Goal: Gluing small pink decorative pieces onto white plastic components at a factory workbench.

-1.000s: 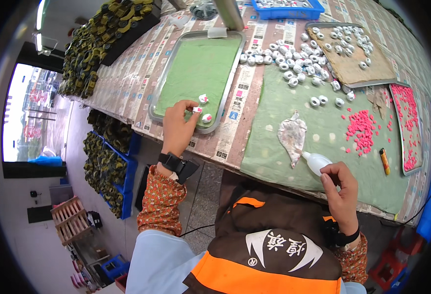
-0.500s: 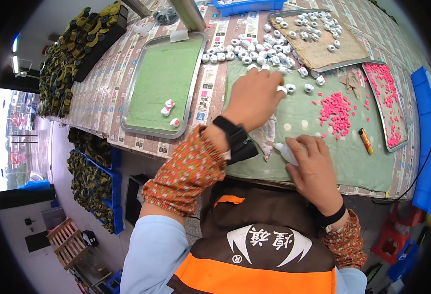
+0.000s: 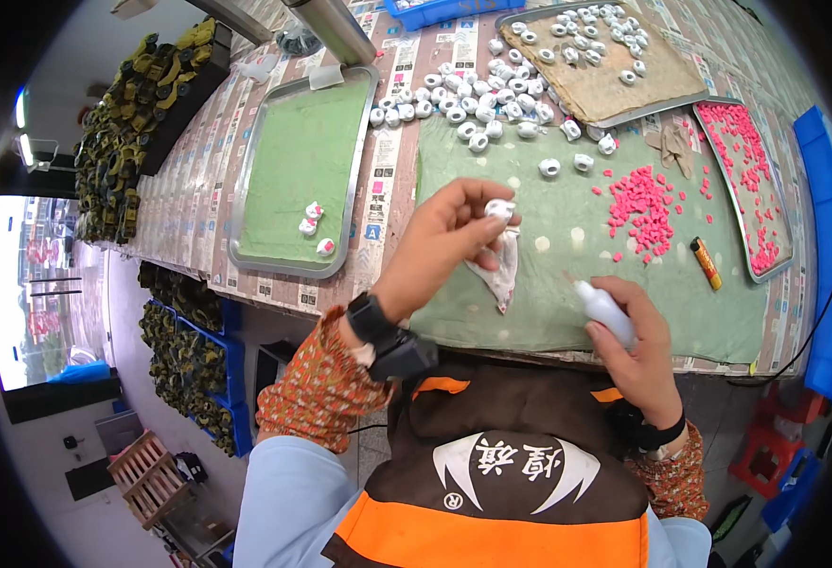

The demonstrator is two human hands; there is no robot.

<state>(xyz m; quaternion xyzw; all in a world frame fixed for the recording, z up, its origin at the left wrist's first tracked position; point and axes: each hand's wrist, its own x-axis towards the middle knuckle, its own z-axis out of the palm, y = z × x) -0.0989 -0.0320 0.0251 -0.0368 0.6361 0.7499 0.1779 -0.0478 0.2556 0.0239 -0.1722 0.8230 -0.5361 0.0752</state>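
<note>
Between the thumb and fingers of my left hand (image 3: 449, 241) is a small white figurine head (image 3: 499, 209), held above the green cloth (image 3: 548, 284). My right hand (image 3: 641, 355) is wrapped round a small white squeeze bottle (image 3: 605, 312) with a thin tip, tilted up to the left. A whitish rag (image 3: 503, 275) lies on the cloth just under my left hand. Loose pink pieces (image 3: 640, 213) are heaped on the cloth beyond the bottle. Many more white heads (image 3: 482, 99) are piled at the cloth's far edge.
On the left, a green-lined metal tray (image 3: 293, 170) carries a few white-and-pink pieces. A brown-lined tray (image 3: 615, 85) of white heads stands far right, beside a tray of pink pieces (image 3: 743, 180). An orange-yellow tube (image 3: 707, 263) lies near it. A metal post (image 3: 336, 28) stands at the back.
My left hand has drawn back from the pile towards me, now with a white figurine head in its fingers. My right hand has lifted the squeeze bottle and moved slightly right.
</note>
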